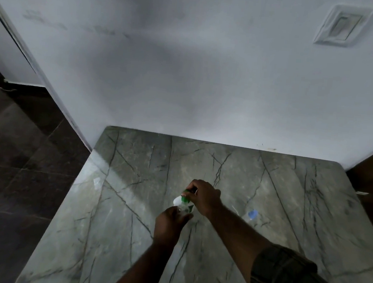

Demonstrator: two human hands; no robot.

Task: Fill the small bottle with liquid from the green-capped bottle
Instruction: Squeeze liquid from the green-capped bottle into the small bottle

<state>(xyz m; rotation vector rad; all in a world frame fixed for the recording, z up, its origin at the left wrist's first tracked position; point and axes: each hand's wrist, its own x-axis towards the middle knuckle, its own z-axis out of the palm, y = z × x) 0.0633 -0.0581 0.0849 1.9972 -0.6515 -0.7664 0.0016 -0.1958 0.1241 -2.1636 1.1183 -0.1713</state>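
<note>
A clear bottle point(183, 210) with a green cap point(184, 199) stands near the middle of the marble table point(127, 227). My left hand point(169, 225) grips its body from the near side. My right hand point(205, 198) comes over from the right, and its fingers curl round the green cap. A white round part point(177, 201) shows just left of the cap; what it is I cannot tell. A small clear bottle with a blue cap point(252, 214) stands on the table to the right, beyond my right forearm, untouched.
The table's far edge meets a pale wall point(187, 73). Dark floor tiles point(18, 170) lie beyond the table's left edge, and a dark strip of floor shows past its right edge. A wall plate point(342, 26) sits high at the right.
</note>
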